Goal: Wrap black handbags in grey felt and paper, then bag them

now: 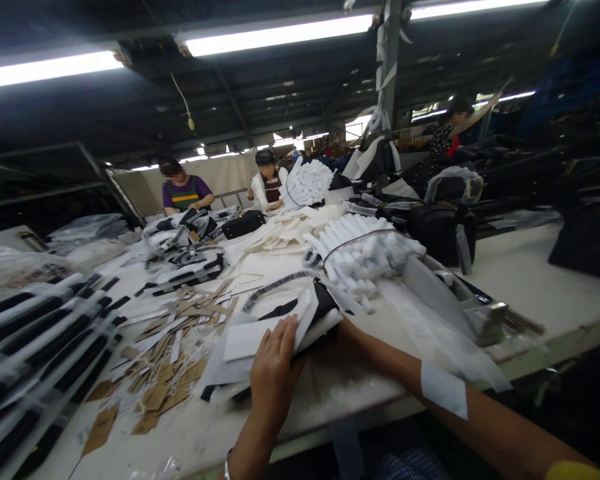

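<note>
White-topped bench (330, 403) with a person's two bare hands at work on a black bag with white padding and a looped, plastic-wrapped handle (325, 298), which lies near the bench's near edge. The left hand (274, 363) rests with fingers close together on a white rectangular sheet (241, 341) atop the bag; whether its thumb pinches the layers cannot be told. The right hand (344, 333) is at the bag's right end, its fingers hidden, so its grip cannot be told. Left of the bag lie scattered brown cardboard pieces (156, 395); beyond its right side, a strapped bundle of white foam rods (363, 247). A grey tape dispenser (437, 300) stands rightward along the near edge. Two co-workers, one in a purple top (200, 187), occupy the far edge.
</note>
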`<state>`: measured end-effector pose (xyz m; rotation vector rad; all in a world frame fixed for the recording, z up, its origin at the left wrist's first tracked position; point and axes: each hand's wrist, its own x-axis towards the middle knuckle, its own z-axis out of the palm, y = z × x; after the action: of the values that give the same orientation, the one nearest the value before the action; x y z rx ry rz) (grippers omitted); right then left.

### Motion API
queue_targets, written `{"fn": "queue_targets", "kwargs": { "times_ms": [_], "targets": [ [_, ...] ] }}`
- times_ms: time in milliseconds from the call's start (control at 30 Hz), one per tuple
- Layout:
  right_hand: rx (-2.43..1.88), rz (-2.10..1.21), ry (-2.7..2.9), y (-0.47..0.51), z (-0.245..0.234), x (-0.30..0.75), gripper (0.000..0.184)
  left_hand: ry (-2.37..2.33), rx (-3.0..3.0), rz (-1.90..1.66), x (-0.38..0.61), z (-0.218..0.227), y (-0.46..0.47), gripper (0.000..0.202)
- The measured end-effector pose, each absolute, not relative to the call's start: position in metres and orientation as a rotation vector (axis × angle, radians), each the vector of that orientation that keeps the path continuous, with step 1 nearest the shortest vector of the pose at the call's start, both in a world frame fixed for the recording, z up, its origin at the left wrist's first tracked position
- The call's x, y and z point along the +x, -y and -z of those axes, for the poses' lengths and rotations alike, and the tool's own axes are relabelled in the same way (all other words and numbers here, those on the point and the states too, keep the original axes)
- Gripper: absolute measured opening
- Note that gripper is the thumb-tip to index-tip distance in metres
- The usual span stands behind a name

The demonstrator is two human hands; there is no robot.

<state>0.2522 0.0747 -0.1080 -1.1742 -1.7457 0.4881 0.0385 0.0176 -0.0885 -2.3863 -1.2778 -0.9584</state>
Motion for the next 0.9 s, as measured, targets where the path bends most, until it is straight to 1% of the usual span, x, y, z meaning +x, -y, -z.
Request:
{"fn": "queue_targets", "kwargs": {
  "times_ms": [100,267,400,500,633,733,833,900],
  "targets": [
    [-1.203,-0.612,1.579,-0.065,0.111,0.269,0.047,1.190,-2.375,0.944,0.044,0.098,-0.016,0.066],
    [-1.289,-0.756,1.396,-0.048,0.107,0.309,0.051,1.023,-2.322,0.882,0.052,0.113,-0.015,0.044],
    [-1.360,-0.606,1.320,-0.044,0.083,0.326,0.044,1.035,-2.261,0.924,0.050,0.121,-0.012,0.042],
    [-1.376,-0.469,1.559,-0.053,0.056,0.316,0.036,1.023,-2.228,0.932,0.046,0.123,-0.007,0.042],
    [-1.402,-0.397,2.082,-0.092,0.035,0.280,0.034,0.985,-2.244,0.828,0.041,0.124,0.003,0.039],
    [-1.492,-0.420,2.253,-0.129,0.040,0.247,0.031,1.013,-2.189,0.917,0.038,0.129,0.008,0.038],
    [-1.669,-0.437,2.343,-0.153,0.053,0.221,0.043,1.033,-2.178,0.916,0.032,0.132,0.013,0.039],
    [-1.764,-0.440,2.362,-0.162,0.062,0.210,0.044,1.029,-2.167,0.896,0.029,0.132,0.016,0.039]
  ]
}}
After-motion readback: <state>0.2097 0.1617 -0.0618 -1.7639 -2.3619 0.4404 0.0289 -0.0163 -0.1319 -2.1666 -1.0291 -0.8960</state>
